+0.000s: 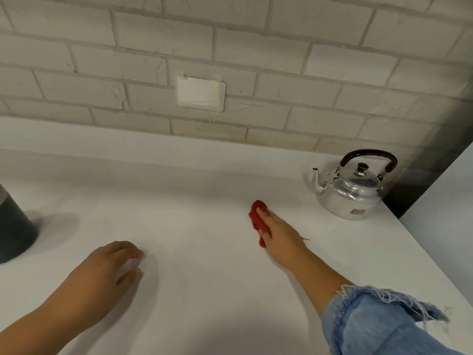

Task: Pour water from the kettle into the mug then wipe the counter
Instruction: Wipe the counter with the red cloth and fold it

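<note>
Flat-fingered right grip [277, 230] presses red cloth [256, 216] wiping white tabletop [204, 201], silver metal kettle [350, 193] aside at two o'clock; left grip [107, 267] relaxed, empty

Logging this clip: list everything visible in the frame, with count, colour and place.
kettle: one, silver with black handle, upright at the counter's far right, spout pointing left
cloth: one, red, bunched on the counter left of the kettle, under the right hand
counter: one, white, fills the lower frame
container: one, dark grey, at the left edge, cut off by the frame
wall plate: one, white, on the wall above the counter
brick wall: one, pale grey, behind the counter
sleeve: one, frayed blue denim, on the right forearm
left hand: one, holds nothing, fingers touching the counter
right hand: one, presses on the cloth
</note>
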The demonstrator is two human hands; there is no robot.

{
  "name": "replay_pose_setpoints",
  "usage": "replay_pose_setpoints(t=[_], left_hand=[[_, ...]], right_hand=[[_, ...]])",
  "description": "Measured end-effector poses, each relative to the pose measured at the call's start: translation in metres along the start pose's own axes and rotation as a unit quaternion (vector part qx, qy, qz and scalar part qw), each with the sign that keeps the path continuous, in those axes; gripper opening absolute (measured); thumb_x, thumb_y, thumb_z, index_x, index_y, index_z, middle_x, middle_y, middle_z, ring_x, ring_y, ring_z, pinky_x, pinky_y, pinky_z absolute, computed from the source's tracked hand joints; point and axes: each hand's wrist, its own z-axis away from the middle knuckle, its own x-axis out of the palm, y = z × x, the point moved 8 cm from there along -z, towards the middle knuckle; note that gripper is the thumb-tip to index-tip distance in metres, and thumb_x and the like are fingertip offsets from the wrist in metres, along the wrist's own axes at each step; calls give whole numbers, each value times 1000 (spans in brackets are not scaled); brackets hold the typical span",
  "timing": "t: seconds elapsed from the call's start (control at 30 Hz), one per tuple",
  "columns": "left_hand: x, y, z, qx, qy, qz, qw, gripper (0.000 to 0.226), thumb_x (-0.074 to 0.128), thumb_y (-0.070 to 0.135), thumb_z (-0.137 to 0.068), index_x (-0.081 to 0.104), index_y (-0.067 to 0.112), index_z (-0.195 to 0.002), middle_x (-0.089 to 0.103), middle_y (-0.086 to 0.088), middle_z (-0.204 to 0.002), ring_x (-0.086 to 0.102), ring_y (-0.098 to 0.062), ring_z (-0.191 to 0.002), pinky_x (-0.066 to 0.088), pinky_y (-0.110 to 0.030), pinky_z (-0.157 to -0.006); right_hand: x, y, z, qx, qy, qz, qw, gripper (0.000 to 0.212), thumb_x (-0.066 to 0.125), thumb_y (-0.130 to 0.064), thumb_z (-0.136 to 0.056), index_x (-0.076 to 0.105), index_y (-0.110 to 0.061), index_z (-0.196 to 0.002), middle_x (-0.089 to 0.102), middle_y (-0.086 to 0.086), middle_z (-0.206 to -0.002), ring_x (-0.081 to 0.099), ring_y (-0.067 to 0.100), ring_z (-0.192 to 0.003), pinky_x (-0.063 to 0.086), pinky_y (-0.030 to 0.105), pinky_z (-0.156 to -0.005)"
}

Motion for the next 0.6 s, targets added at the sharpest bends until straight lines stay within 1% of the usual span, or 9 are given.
replay_pose_setpoints(t=[0.03, 0.1, 0.2, 0.23, 0.27, 0.33, 0.37, 0.47, 0.6], left_hand=[[4, -2, 0, -2, -11, -30, 999, 33, 67, 25, -81, 66, 24, -114, 59, 8, -124, 58, -18, -109, 46, -28, -85], [10, -2, 2, 8, -30, -75, 997, 46, 63, 33, -82, 57, 26, -127, 52, 10, -136, 52, -16, -122, 44, -27, -93], [14, -1, 3, 35, -40, -85, 995, 50, 56, 38, -86, 46, 33, -135, 41, 15, -145, 43, -10, -130, 38, -22, -100], [14, -1, 3, 40, -42, -85, 995, 51, 54, 39, -87, 43, 34, -136, 38, 16, -147, 41, -9, -131, 36, -20, -101], [14, -1, 2, 43, -43, -86, 994, 51, 52, 39, -88, 42, 35, -137, 36, 17, -147, 40, -8, -132, 35, -19, -102], [14, 0, 0, 51, -46, -88, 994, 51, 49, 39, -89, 38, 36, -139, 33, 18, -149, 38, -7, -133, 32, -17, -103], [14, 0, -1, 55, -45, -88, 994, 52, 48, 39, -89, 36, 37, -140, 31, 19, -150, 37, -7, -133, 31, -17, -103], [14, 2, -5, 60, -39, -88, 994, 50, 47, 37, -90, 36, 37, -140, 31, 19, -149, 37, -7, -132, 31, -16, -102], [14, 2, -6, 62, -35, -92, 993, 48, 46, 35, -92, 37, 36, -139, 32, 17, -149, 38, -8, -131, 32, -17, -102]], right_hand=[[1, -6, 1, -6, -5, -118, 993, 48, 44, -5, -95, 43, -26, -138, 51, 9, -139, 60, 16, -110, 53, 31, -83], [-19, 1, -6, 17, 53, -257, 965, 53, 41, 10, -91, 52, -26, -129, 65, 13, -118, 67, 11, -79, 51, 20, -55], [-60, 35, -18, 91, 146, -261, 950, 48, 41, -1, -93, 50, -30, -131, 68, -1, -103, 58, 17, -66, 50, 27, -45], [-65, 47, -21, 133, 136, -213, 958, 42, 42, -10, -95, 47, -28, -132, 65, -1, -108, 60, 20, -73, 54, 33, -53], [-65, 57, -24, 166, 103, -99, 976, 41, 42, -18, -96, 42, -23, -137, 60, 3, -122, 62, 24, -90, 56, 40, -70], [-53, 60, -29, 159, 61, 150, 974, 55, 40, -27, -97, 24, -15, -148, 32, 14, -150, 43, 31, -128, 40, 43, -104], [-42, 48, -32, 128, 63, 195, 970, 57, 38, -28, -97, 19, -14, -149, 22, 15, -154, 33, 32, -135, 34, 42, -110], [-1, 0, -34, 24, 53, 187, 981, 57, 36, -28, -97, 17, -16, -150, 17, 13, -157, 23, 29, -141, 26, 37, -114], [49, -58, -14, -64, 16, 158, 985, 57, 39, -25, -96, 19, -21, -149, 18, 9, -158, 21, 28, -142, 20, 36, -117]])
